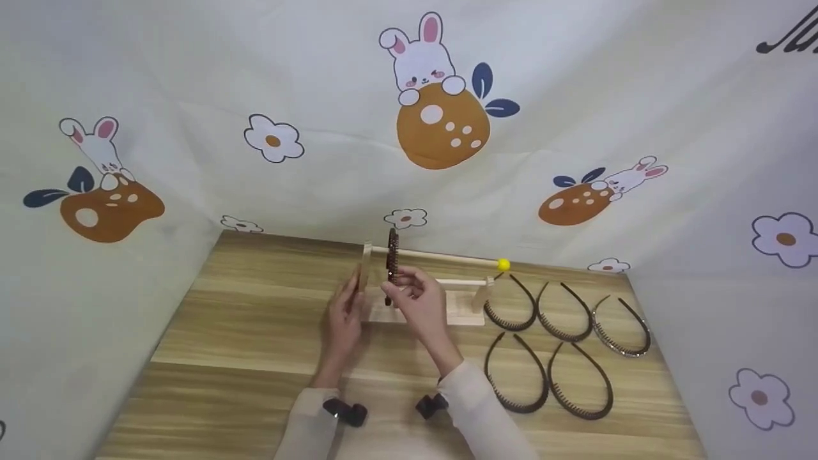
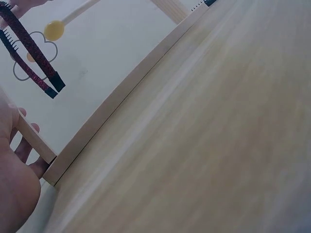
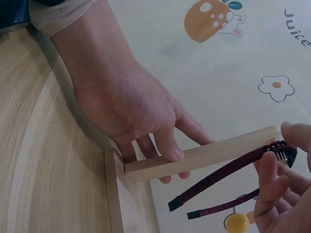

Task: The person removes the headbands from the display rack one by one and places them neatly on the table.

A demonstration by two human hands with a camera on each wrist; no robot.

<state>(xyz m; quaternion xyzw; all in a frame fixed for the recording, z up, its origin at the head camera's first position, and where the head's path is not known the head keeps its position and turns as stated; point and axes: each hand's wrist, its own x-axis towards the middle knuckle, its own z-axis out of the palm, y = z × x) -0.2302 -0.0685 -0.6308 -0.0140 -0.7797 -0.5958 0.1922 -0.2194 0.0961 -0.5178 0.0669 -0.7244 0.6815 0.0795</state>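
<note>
A dark red toothed headband is pinched by my right hand between thumb and fingers, near the left end of the rack's upper rod. In the right wrist view the two free ends of this headband point away from the hand. Whether it loops around the rod, I cannot tell. My left hand grips the left upright of a wooden rack, thumb on one side and fingers on the other. The upper rod is tipped with a yellow ball; a shorter rod runs below it.
To the rack's right, several dark headbands lie in two rows on the wood-grain table, among them a plain one and a sparkly one. A patterned cloth walls off the back and sides.
</note>
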